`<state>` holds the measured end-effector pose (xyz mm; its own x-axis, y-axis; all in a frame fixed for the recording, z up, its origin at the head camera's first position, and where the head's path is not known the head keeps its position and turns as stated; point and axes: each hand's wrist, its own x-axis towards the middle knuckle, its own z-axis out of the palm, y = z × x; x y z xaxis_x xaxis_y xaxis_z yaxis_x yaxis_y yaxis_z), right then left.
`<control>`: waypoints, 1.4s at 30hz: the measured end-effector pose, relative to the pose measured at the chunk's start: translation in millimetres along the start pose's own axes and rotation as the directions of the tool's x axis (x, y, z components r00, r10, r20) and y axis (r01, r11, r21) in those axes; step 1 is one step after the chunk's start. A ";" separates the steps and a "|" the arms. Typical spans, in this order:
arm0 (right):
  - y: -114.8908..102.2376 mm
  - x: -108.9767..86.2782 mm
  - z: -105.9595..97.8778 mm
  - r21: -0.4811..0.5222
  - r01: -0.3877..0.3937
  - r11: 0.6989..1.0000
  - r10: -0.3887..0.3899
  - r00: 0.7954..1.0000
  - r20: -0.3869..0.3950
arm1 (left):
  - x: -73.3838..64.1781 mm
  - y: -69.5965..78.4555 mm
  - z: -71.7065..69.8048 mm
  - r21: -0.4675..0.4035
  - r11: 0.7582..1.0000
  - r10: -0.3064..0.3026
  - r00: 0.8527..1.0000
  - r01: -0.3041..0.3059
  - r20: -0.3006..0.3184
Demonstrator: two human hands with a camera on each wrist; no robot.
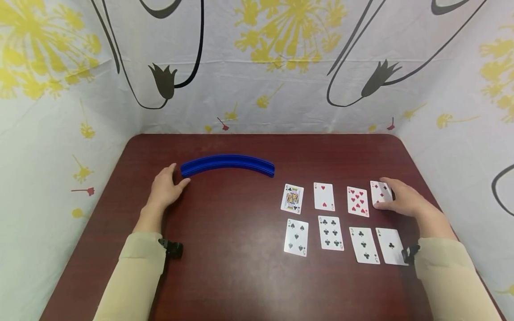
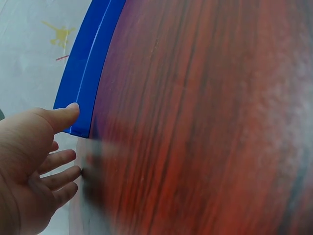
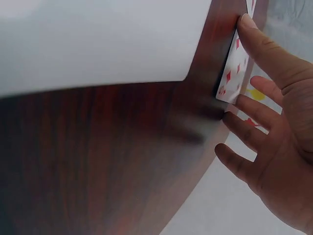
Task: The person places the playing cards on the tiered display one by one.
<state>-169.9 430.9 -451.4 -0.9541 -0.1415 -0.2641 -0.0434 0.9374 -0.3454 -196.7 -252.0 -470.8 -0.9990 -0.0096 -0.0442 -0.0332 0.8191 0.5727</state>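
Note:
A blue curved card holder (image 1: 227, 163) lies on the far left half of the table. My left hand (image 1: 163, 187) is at its left end, fingers apart. In the left wrist view the thumb (image 2: 66, 116) overlaps the end of the blue holder (image 2: 90, 58), while the other fingers spread below it. At the far right, my right hand (image 1: 403, 198) holds a playing card with red diamonds (image 1: 379, 191) by its edges, thumb at the near side and forefinger at the far side. That diamond card (image 3: 234, 73) is partly hidden by the thumb in the right wrist view.
Left of the diamond card lie a king of clubs (image 1: 292, 199), a two of hearts (image 1: 324, 196) and another hearts card (image 1: 358, 201). The nearer row has a five of spades (image 1: 296, 237), six of clubs (image 1: 331, 233), three of clubs (image 1: 364, 245) and ace of clubs (image 1: 391, 246).

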 end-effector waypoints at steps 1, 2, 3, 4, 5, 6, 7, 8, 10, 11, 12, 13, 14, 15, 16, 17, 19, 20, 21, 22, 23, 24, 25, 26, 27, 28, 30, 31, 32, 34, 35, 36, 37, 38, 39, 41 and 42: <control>0.2 0.6 -0.6 -0.001 0.002 1.000 -0.002 1.000 -0.001 | 0.6 0.2 0.0 0.000 1.000 0.002 1.000 -0.002 0.001; 0.3 1.2 -1.3 -0.003 0.004 1.000 -0.004 1.000 -0.002 | 1.3 0.5 -0.1 0.001 1.000 0.003 1.000 -0.003 0.002; 0.5 1.8 -1.9 -0.005 0.006 1.000 -0.006 1.000 -0.005 | 2.1 0.7 -0.3 0.002 1.000 0.003 1.000 -0.003 0.003; 0.5 2.3 -2.5 -0.006 0.007 1.000 -0.007 1.000 -0.008 | 2.9 0.8 -0.3 0.003 1.000 0.004 1.000 -0.004 0.004; 0.3 2.5 -3.0 -0.009 0.003 1.000 -0.003 1.000 -0.011 | 3.7 1.1 -0.4 0.003 1.000 0.008 1.000 -0.008 0.004; 0.0 2.6 -3.6 -0.012 -0.001 1.000 0.000 1.000 -0.017 | 4.5 1.3 -0.2 0.005 1.000 0.012 1.000 -0.012 0.003; 0.0 2.8 -3.7 -0.014 -0.006 1.000 0.006 1.000 -0.026 | 5.4 1.3 0.2 0.005 1.000 0.019 1.000 -0.019 -0.001; -0.2 2.8 -3.8 -0.015 -0.010 1.000 0.010 0.999 -0.036 | 6.2 1.2 0.7 0.005 1.000 0.024 1.000 -0.024 -0.003; -0.6 2.9 -3.7 -0.018 -0.018 1.000 0.017 0.998 -0.062 | 7.7 0.6 1.7 0.006 0.999 0.034 0.999 -0.034 -0.007; -0.7 3.2 -3.3 -0.019 -0.023 1.000 0.022 0.997 -0.077 | 8.1 0.5 1.9 0.004 0.999 0.034 0.999 -0.034 -0.007; -0.7 3.6 -2.9 -0.021 -0.025 0.999 0.023 0.996 -0.091 | 8.5 0.3 2.2 0.003 0.999 0.034 0.999 -0.034 -0.009; -1.0 3.7 -2.7 -0.022 -0.027 0.999 0.025 0.995 -0.102 | 8.6 0.3 2.4 0.000 0.999 0.033 0.999 -0.033 -0.013; -1.2 3.9 -2.3 -0.025 -0.028 0.999 0.025 0.993 -0.112 | 8.9 0.2 2.5 -0.003 1.000 0.028 0.999 -0.028 -0.016; -1.4 4.1 -1.7 -0.026 -0.033 0.999 0.030 0.992 -0.120 | 9.2 0.2 2.8 -0.006 1.000 0.026 0.999 -0.026 -0.021; -1.6 4.0 -1.3 -0.027 -0.039 0.999 0.035 0.991 -0.125 | 9.3 0.5 3.1 -0.009 1.000 0.023 0.999 -0.023 -0.026; -1.8 4.0 -0.7 -0.029 -0.041 0.999 0.037 0.990 -0.132 | 9.9 0.5 3.7 -0.010 1.000 0.021 0.999 -0.021 -0.032; -2.4 3.3 0.0 -0.028 -0.049 0.998 0.044 0.989 -0.143 | 11.8 0.9 5.4 -0.012 1.000 0.024 0.999 -0.025 -0.042; -2.5 2.8 0.5 -0.027 -0.053 0.998 0.048 0.988 -0.150 | 12.9 1.1 6.1 -0.014 1.000 0.027 0.999 -0.028 -0.047; -2.6 2.2 0.9 -0.027 -0.056 0.998 0.051 0.987 -0.155 | 13.9 1.2 7.0 -0.015 0.999 0.031 0.998 -0.032 -0.052; -2.4 1.6 1.3 -0.029 -0.056 0.998 0.051 0.986 -0.159 | 14.9 1.2 7.8 -0.016 0.999 0.034 0.998 -0.035 -0.058; -2.1 1.1 1.9 -0.029 -0.058 0.998 0.052 0.985 -0.164 | 15.9 1.2 8.6 -0.018 0.999 0.038 0.997 -0.039 -0.062; -1.9 0.5 2.4 -0.028 -0.062 0.998 0.056 0.984 -0.169 | 16.6 1.3 9.3 -0.022 0.999 0.040 0.997 -0.042 -0.066; -1.6 0.0 2.9 -0.029 -0.063 0.998 0.058 0.983 -0.173 | 17.1 1.2 9.8 -0.027 0.999 0.040 0.997 -0.042 -0.071; -1.3 -0.5 3.5 -0.030 -0.064 0.998 0.058 0.983 -0.177 | 17.5 1.1 10.2 -0.032 0.999 0.038 0.996 -0.040 -0.075; -0.8 -1.0 4.1 -0.027 -0.065 0.998 0.059 0.982 -0.181 | 17.8 1.0 10.7 -0.038 0.999 0.035 0.996 -0.038 -0.079; -0.9 -1.0 4.5 -0.024 -0.063 0.998 0.058 0.981 -0.185 | 17.6 0.8 10.7 -0.044 0.998 0.031 0.996 -0.034 -0.084; -0.8 -1.2 5.6 -0.017 -0.056 0.998 0.052 0.979 -0.198 | 17.3 0.2 10.8 -0.055 0.998 0.020 0.996 -0.025 -0.091; -0.8 -1.4 6.1 -0.013 -0.048 0.999 0.045 0.978 -0.205 | 17.2 -0.1 10.9 -0.061 0.998 0.015 0.995 -0.020 -0.094; -0.8 -1.9 6.5 -0.008 -0.039 0.999 0.037 0.977 -0.212 | 17.1 -0.2 11.1 -0.065 0.998 0.011 0.995 -0.017 -0.096; -0.8 -2.9 7.2 0.005 -0.019 1.000 0.020 0.975 -0.223 | 17.1 -0.4 11.7 -0.073 0.997 0.006 0.995 -0.014 -0.099; -0.8 -3.6 7.4 0.014 -0.012 1.000 0.015 0.974 -0.227 | 17.3 -0.5 12.1 -0.077 0.997 0.006 0.995 -0.013 -0.099; -0.9 -4.4 7.5 0.021 -0.005 1.000 0.010 0.973 -0.230 | 17.5 -0.6 12.5 -0.077 0.997 0.005 0.995 -0.013 -0.099; -0.9 -5.1 7.5 0.026 -0.002 1.000 0.008 0.973 -0.231 | 17.5 -0.6 12.8 -0.077 0.997 0.005 0.995 -0.013 -0.100; -0.5 -5.6 7.3 0.027 0.002 1.000 0.004 0.972 -0.234 | 17.6 -0.6 13.0 -0.075 0.997 0.006 0.995 -0.014 -0.100; -0.1 -6.0 7.0 0.026 0.005 1.000 0.001 0.972 -0.236 | 17.7 -0.6 13.2 -0.073 0.997 0.008 0.995 -0.015 -0.100; 1.1 -6.4 6.1 0.014 0.008 1.000 -0.005 0.970 -0.242 | 17.7 -0.7 13.1 -0.067 0.998 0.009 0.995 -0.016 -0.102; 1.8 -6.4 5.5 0.007 0.013 1.000 -0.011 0.968 -0.250 | 17.6 -0.7 12.9 -0.066 0.998 0.008 0.995 -0.015 -0.103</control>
<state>-162.2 431.7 -455.3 -0.9974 -0.0675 -0.0267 -0.0536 0.9334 -0.3549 -213.8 -245.3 -482.6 -0.9970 -0.0622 0.0452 -0.0203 0.7796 0.6260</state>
